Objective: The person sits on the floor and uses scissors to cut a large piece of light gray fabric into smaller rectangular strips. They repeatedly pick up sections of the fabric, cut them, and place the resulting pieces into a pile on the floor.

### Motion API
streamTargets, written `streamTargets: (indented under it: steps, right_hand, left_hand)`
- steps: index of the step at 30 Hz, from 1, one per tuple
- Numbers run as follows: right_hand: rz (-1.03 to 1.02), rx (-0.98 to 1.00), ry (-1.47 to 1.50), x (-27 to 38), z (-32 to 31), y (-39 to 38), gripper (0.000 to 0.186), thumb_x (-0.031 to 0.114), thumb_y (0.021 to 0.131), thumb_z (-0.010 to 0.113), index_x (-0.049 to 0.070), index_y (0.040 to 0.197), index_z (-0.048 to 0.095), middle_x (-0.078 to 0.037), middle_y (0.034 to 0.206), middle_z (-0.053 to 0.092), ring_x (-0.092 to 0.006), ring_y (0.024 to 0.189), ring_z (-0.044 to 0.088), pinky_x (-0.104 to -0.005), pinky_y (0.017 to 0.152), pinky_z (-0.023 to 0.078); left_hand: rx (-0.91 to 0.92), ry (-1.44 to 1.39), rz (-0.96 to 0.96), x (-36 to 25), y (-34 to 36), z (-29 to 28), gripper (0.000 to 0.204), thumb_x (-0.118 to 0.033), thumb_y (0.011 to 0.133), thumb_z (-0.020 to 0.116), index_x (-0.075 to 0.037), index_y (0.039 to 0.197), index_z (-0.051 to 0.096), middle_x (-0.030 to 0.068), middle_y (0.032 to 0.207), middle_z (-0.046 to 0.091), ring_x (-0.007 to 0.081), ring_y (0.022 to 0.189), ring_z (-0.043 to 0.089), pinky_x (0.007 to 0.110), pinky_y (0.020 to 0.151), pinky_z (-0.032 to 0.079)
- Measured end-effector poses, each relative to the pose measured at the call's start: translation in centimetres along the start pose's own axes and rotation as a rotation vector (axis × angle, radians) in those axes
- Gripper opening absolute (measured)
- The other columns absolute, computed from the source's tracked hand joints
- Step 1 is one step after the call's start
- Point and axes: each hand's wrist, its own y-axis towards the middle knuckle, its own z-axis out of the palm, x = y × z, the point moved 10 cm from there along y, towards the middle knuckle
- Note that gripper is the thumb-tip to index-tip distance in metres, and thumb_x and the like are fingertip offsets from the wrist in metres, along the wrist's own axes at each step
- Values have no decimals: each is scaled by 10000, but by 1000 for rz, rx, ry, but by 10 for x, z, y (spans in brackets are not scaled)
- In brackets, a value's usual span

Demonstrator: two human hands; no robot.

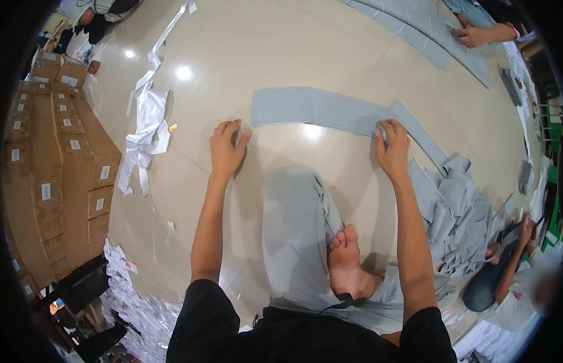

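Observation:
A flat grey-blue fabric strip (311, 106) lies crosswise on the floor in front of me. My left hand (228, 148) is open just off its left end, fingers slightly curled and apart. My right hand (391, 146) is open at its right end, fingertips touching the fabric, with thumb and fingers apart. Another narrow strip (423, 136) angles down from under that end toward a loose pile of grey fabric pieces (451, 212) at the right. My grey-trousered leg (293, 224) and bare foot (345, 260) are between my forearms.
Stacked cardboard boxes (75, 169) line the left, beside white ribbon (145, 133) and white scraps (136, 320). At top right, a co-worker's hand (472, 36) touches long grey cloth (402, 30). Another person (505, 272) sits at lower right; another (97, 15) is at top left.

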Motion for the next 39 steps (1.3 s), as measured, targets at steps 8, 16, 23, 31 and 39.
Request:
streamTargets:
  steps: [8, 16, 23, 31, 39]
  right_hand:
    - [-68, -85, -134, 23, 11, 27, 291, 254, 960, 641, 72, 1183, 679, -120, 1284, 601, -313, 1256, 511, -487, 1072, 327]
    - [-1, 81, -102, 37, 53, 64, 286, 254, 955, 648, 105, 1198, 670, -106, 1286, 597, -305, 1245, 509, -485, 1068, 322]
    - [-59, 67, -60, 36, 53, 59, 299, 251, 971, 633, 113, 1236, 657, -96, 1304, 590, -303, 1266, 495, -480, 1094, 306]
    - [-36, 60, -53, 31, 53, 58, 313, 249, 975, 629, 115, 1258, 643, -97, 1322, 580, -303, 1289, 480, -478, 1117, 292]
    - [-65, 48, -24, 33, 51, 53, 312, 240, 968, 633, 120, 1255, 647, -89, 1328, 584, -306, 1296, 484, -467, 1117, 291]
  left_hand:
    - [-100, 70, 77, 3, -3, 13, 107, -122, 927, 701, -52, 1001, 731, 64, 999, 663, 285, 904, 593, 408, 805, 428]
    - [-74, 209, 38, 13, 6, 26, 35, -43, 949, 608, -45, 979, 590, 88, 983, 612, 295, 939, 567, 417, 822, 396]
    - [-65, 192, 58, 15, 8, 24, 58, -19, 935, 593, -24, 985, 564, 119, 981, 588, 317, 939, 551, 434, 830, 394]
    - [-121, 42, 0, 24, -4, 20, 86, 67, 930, 522, 16, 998, 505, 205, 1066, 540, 378, 1020, 513, 452, 908, 399]
    - [-263, 169, -120, 32, -27, 8, 89, 52, 975, 466, 47, 1057, 500, 276, 1319, 486, 414, 1316, 414, 561, 1096, 285]
